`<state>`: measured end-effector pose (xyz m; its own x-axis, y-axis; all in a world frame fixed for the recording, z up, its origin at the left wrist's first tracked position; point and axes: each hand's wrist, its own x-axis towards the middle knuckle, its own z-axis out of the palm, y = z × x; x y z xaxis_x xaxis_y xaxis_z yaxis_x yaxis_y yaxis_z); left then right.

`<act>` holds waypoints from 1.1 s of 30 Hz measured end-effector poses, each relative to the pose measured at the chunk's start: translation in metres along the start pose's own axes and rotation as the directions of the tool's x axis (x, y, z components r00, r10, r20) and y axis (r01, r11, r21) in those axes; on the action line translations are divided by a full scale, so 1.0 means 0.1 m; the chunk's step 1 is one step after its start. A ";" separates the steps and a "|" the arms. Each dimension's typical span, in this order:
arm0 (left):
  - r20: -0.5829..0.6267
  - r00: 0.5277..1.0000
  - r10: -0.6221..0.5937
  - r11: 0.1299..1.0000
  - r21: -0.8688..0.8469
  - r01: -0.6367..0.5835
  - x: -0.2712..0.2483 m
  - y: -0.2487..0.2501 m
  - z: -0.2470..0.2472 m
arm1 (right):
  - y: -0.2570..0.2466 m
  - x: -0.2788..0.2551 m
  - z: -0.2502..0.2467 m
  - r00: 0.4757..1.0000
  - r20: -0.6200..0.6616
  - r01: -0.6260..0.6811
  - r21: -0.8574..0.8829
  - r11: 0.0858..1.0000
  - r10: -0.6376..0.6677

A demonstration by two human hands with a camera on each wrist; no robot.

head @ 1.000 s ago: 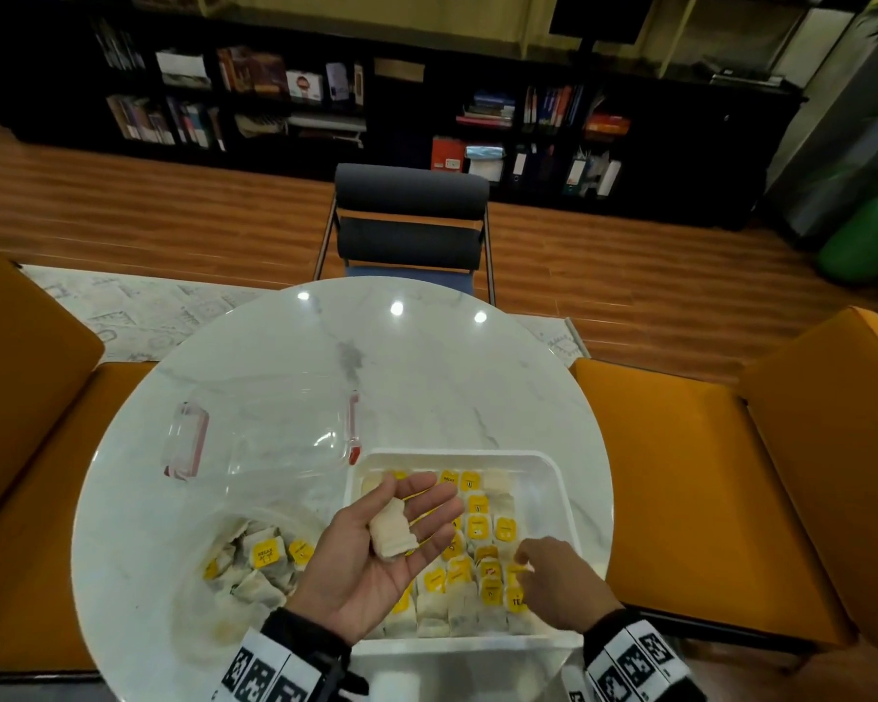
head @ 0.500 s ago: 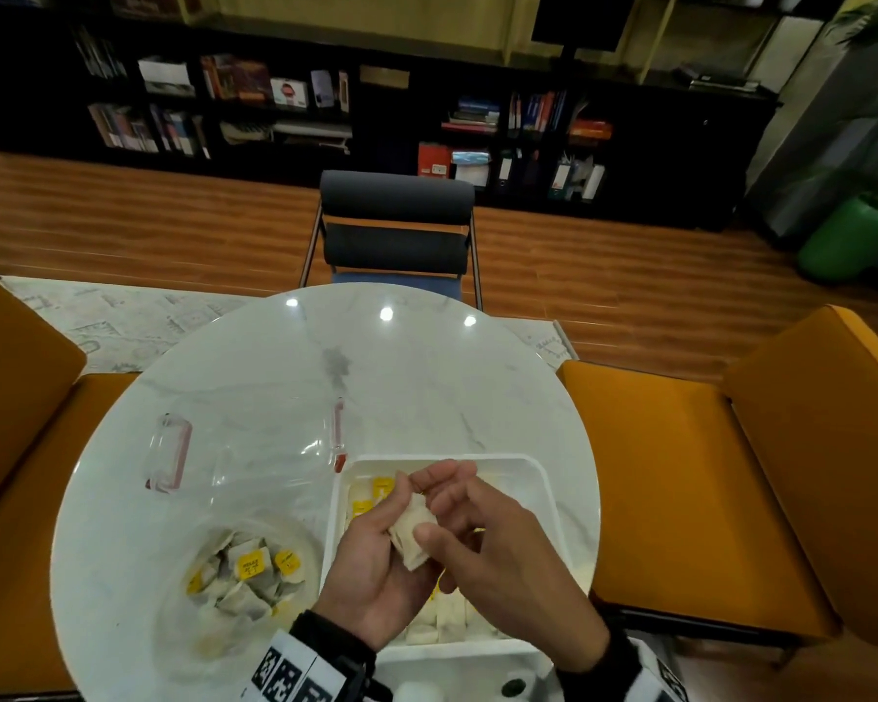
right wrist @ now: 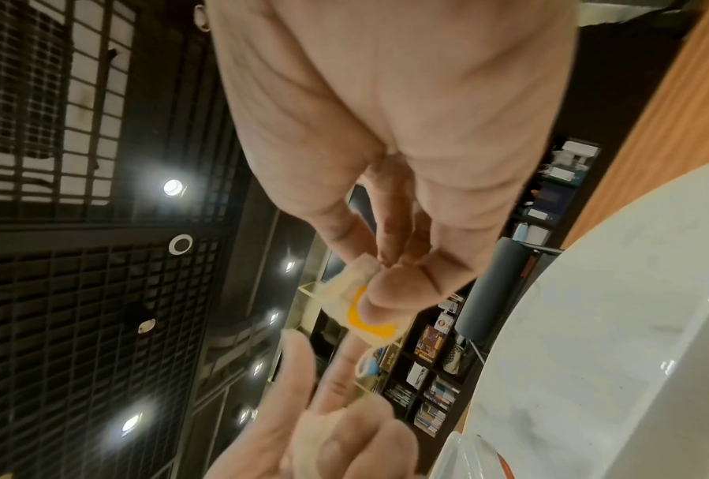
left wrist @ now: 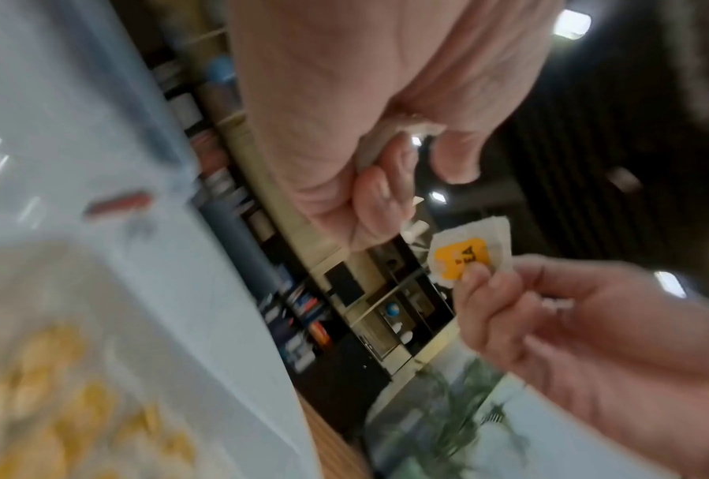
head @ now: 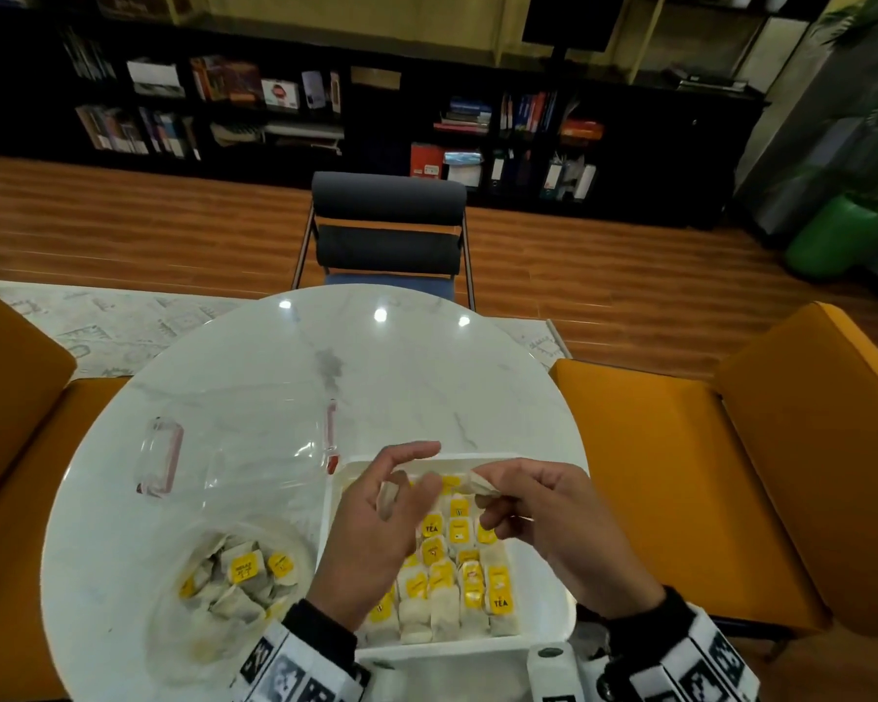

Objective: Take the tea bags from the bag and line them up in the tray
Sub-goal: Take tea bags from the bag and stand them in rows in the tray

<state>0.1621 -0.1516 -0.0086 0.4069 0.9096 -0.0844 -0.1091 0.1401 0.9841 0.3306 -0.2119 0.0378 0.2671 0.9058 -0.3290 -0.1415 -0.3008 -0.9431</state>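
Note:
Over the white tray (head: 546, 628), which holds rows of yellow-tagged tea bags (head: 457, 585), both hands hover close together. My left hand (head: 406, 481) keeps a pale tea bag (head: 389, 499) between thumb and curled fingers; the left wrist view shows that tea bag (left wrist: 385, 142) tucked under the fingers (left wrist: 381, 194). My right hand (head: 492, 494) pinches a second tea bag (head: 480, 482) by its edge, and its yellow tag (left wrist: 463, 257) shows near the thumb; that tea bag (right wrist: 364, 312) is also in the right wrist view. The clear plastic bag (head: 239, 575) of loose tea bags lies left of the tray.
A clear lid (head: 234, 461) with red clips lies on the round marble table (head: 386, 377) behind the bag. Orange seats (head: 680, 473) flank the table and a dark chair (head: 389, 230) stands at its far side. A white device (head: 553, 666) sits at the near edge.
The left palm was lying flat with tea bags on it while the right hand was down in the tray. The right hand came up, took one tea bag, and drew away to the right.

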 end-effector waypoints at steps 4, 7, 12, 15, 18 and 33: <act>0.037 0.975 0.217 0.903 0.371 -0.215 -0.01 0.11 0.07 | 0.00 -0.02 -0.05 0.997 0.069 -0.044 0.060 0.997 0.040; -0.032 0.982 0.185 0.920 0.357 -0.162 0.06 0.11 0.14 | 0.03 -0.03 -0.04 0.994 0.086 -0.064 0.056 0.996 0.059; -0.024 0.992 -0.127 0.990 -0.070 0.125 0.10 0.09 0.14 | 0.13 -0.04 -0.08 0.994 0.031 0.108 -0.251 0.962 -0.104; 0.028 0.978 -0.205 0.963 -0.171 0.207 0.07 0.04 0.17 | 0.21 -0.06 -0.06 0.989 0.060 0.143 -0.257 0.956 -0.132; 0.076 0.954 -0.291 0.903 -0.306 0.300 0.04 -0.05 0.19 | 0.26 -0.03 -0.02 0.991 0.014 0.130 -0.181 0.975 -0.130; 0.172 0.976 -0.131 0.951 0.301 0.074 0.01 -0.26 0.17 | 0.49 0.02 -0.24 0.974 0.030 0.216 -0.409 0.886 -0.224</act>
<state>0.1810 -0.1614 -0.0315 0.5675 0.8025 -0.1841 0.1991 0.0831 0.9764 0.3472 -0.2317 -0.0098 0.2633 0.9586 -0.1081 0.3224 -0.1931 -0.9267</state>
